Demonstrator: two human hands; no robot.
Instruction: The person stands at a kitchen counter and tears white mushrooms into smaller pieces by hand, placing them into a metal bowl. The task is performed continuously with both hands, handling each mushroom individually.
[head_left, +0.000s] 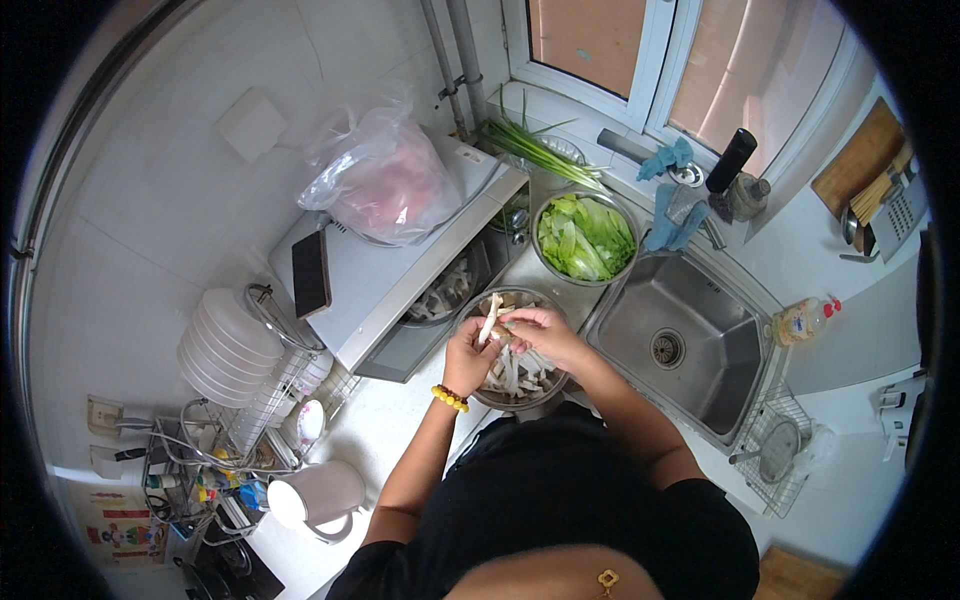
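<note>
Both hands meet above a round metal bowl (561, 391) that holds many pale, torn mushroom strips (517, 375). My left hand (470, 358), with a yellow bead bracelet at its wrist, grips a whitish mushroom piece (489, 319) that stands upright between thumb and fingers. From the right, my right hand (546, 335) pinches a brownish part of mushroom close against the left fingertips. Whether the two parts are still joined cannot be told. Behind the hands, a second metal bowl is filled with green lettuce leaves (585, 238).
The stainless steel sink (667, 315) lies to the right. At the left, a microwave oven (375, 277) bears a plastic bag (390, 180) and a phone (310, 274). Spring onions (540, 150) lie behind the lettuce. A dish rack with plates (232, 349) and an electric kettle (322, 495) stand lower left.
</note>
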